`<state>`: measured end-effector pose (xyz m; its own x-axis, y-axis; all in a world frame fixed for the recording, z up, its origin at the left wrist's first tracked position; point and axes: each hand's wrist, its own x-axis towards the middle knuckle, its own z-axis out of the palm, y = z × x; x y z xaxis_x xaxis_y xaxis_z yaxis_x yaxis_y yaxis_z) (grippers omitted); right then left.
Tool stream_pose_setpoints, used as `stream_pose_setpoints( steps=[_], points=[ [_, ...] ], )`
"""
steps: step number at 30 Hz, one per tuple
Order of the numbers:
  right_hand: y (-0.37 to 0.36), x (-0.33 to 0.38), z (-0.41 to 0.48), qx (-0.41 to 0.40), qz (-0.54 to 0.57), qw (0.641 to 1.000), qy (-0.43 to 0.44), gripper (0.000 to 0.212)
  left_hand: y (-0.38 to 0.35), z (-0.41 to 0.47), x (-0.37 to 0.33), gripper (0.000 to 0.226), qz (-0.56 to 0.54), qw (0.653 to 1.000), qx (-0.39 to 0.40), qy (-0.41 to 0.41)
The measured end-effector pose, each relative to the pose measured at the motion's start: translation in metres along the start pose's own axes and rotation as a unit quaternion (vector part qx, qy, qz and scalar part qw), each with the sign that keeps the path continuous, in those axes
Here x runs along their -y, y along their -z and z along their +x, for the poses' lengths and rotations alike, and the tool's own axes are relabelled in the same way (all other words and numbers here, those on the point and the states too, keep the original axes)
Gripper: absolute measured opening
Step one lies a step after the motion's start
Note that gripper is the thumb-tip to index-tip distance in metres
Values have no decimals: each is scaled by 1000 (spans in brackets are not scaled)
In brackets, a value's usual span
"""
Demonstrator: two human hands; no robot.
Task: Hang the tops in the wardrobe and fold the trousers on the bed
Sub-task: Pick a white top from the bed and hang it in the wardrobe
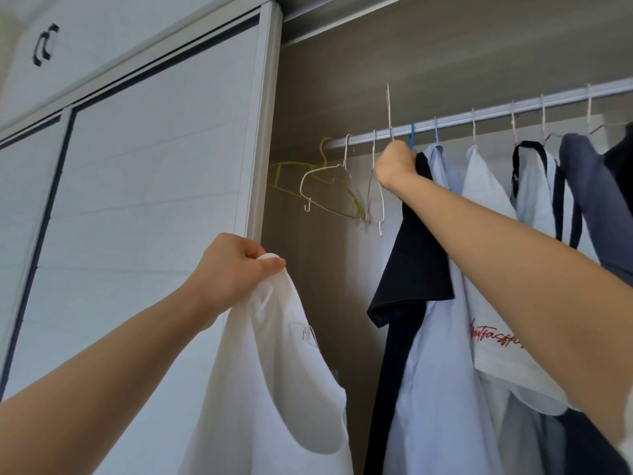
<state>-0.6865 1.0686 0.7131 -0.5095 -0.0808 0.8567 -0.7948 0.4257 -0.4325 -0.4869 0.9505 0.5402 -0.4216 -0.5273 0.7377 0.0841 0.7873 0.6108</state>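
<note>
My left hand (233,269) grips a white sleeveless top (274,378) by its shoulder, in front of the open wardrobe; the top hangs down below the fist. My right hand (394,164) is raised to the silver rail (479,114) and grips a thin hanger (389,111) whose hook stands above the rail, together with the shoulder of a black top (414,262). The black top hangs beside a light blue shirt (442,337). No trousers or bed are in view.
At the rail's left end hang empty hangers: a yellow one (291,180), a white one (325,186) and a grey wire one (375,200). Right of my arm hang a white printed top (493,303) and several darker garments. A white sliding door (137,200) stands left.
</note>
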Motion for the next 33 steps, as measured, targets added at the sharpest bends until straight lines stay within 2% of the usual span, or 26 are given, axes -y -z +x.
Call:
stream_pose_setpoints(
  steps=[2,4,7,11,16,18,21,23,28,33],
  points=[
    [-2,2,-6,-13,9,1000,7,30,0,-2,0,28,-6,1000,-1,1],
    [-2,4,-23,-27,5,1000,12,35,2,-6,-3,25,-13,1000,-1,2],
    [7,7,-55,-44,-5,999,30,33,6,-15,-6,25,-22,1000,-5,7],
    [26,7,-109,-17,35,999,38,27,12,-34,-9,28,-25,999,-5,24],
    [55,-9,-183,0,76,995,66,8,15,-66,-9,29,-34,996,4,77],
    [71,-13,-213,4,113,992,50,12,15,-79,-8,26,-41,993,12,107],
    [96,-21,-252,33,227,973,-1,20,16,-96,-8,20,-57,987,31,144],
    [107,-29,-274,24,263,965,-4,24,15,-108,-9,16,-60,985,37,161],
    [130,-65,-315,-23,329,944,-11,32,10,-131,-10,25,29,989,14,144],
    [166,-109,-336,-44,453,889,-44,38,9,-143,-8,22,83,985,-21,148]
  ],
)
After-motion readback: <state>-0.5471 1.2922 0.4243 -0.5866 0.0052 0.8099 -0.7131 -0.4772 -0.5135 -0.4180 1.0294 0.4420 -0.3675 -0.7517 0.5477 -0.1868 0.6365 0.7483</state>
